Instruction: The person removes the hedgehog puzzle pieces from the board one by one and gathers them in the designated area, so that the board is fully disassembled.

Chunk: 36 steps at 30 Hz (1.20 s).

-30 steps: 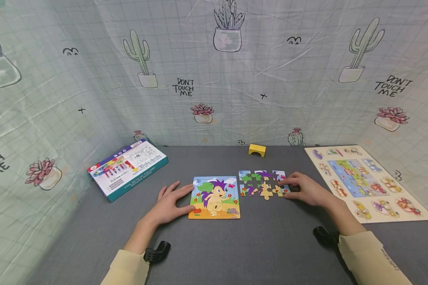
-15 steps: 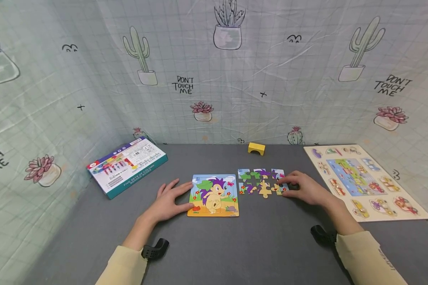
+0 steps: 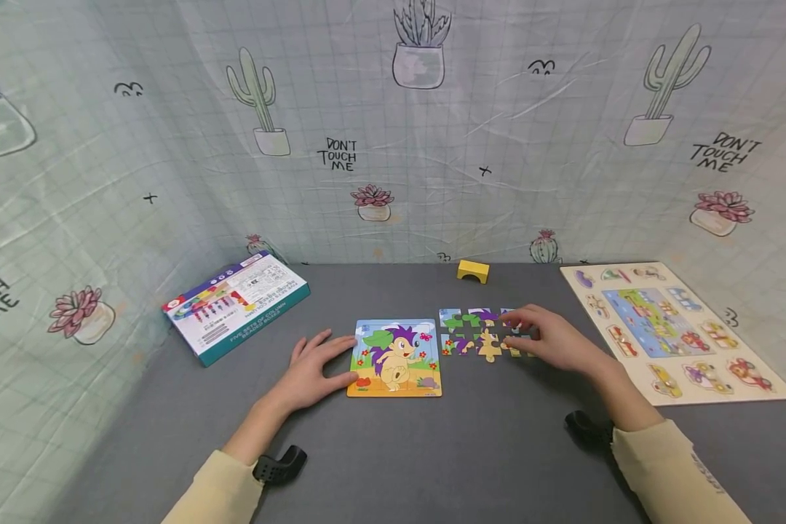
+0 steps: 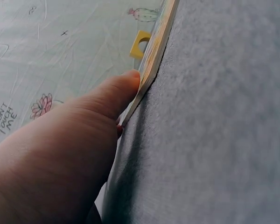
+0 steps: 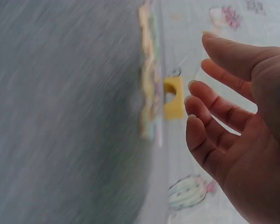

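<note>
In the head view, a square hedgehog puzzle board (image 3: 396,389) lies flat on the grey table. My left hand (image 3: 304,377) rests at its left side, index fingertip and thumb touching the edge; the left wrist view shows the thumb tip (image 4: 133,77) against the board's corner. To the right of the board sit several loose jigsaw pieces (image 3: 490,348) in two rows. Over their right end hovers my right hand (image 3: 557,338), partly covering the rightmost pieces. The right wrist view shows its thumb and fingers loosely curved and apart, holding nothing, above the blurred pieces (image 5: 149,88).
Behind the pieces stands a yellow arch block (image 3: 474,271). A boxed bead set (image 3: 255,306) lies at the back left. On the right is a large wooden picture board (image 3: 643,371) with vehicles on it. A patterned cloth (image 3: 426,167) hangs behind the table.
My right hand has shifted slightly left and away from me, over the rightmost pieces, from beside their right edge. The left hand stays at the puzzle board's edge.
</note>
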### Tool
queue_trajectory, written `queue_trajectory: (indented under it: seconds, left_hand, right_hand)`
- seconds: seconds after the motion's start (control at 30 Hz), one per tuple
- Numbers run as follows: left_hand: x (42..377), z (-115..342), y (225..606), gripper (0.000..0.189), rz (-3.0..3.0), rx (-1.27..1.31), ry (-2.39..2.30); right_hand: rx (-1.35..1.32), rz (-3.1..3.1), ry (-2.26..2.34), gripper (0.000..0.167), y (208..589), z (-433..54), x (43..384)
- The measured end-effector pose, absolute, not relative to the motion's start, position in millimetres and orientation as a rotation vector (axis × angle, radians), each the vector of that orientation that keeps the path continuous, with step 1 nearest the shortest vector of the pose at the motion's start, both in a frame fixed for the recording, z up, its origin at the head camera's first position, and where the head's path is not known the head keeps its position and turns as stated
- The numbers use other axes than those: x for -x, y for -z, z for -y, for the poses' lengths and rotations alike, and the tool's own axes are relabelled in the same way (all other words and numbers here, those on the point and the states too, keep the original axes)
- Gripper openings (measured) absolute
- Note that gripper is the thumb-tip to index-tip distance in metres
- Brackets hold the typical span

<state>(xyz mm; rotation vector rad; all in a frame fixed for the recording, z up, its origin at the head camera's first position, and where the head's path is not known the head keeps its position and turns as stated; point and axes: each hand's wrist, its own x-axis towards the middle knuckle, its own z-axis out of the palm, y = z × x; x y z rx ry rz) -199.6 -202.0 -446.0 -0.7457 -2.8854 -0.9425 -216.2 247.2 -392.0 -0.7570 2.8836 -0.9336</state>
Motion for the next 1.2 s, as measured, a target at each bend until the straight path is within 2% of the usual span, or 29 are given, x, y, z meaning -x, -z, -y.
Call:
queue_trajectory:
  seconds: [0.63, 1.2]
  left_hand:
    - [190, 206, 447, 0.07, 2.889, 0.858, 0.886]
    - [190, 207, 443, 0.069, 2.892, 0.865, 0.875]
  right_hand:
    - [0.962, -2.68, 1.186, 0.045, 369, -155, 221]
    - [1.06, -2.531, 1.116, 0.045, 386, -74, 228]
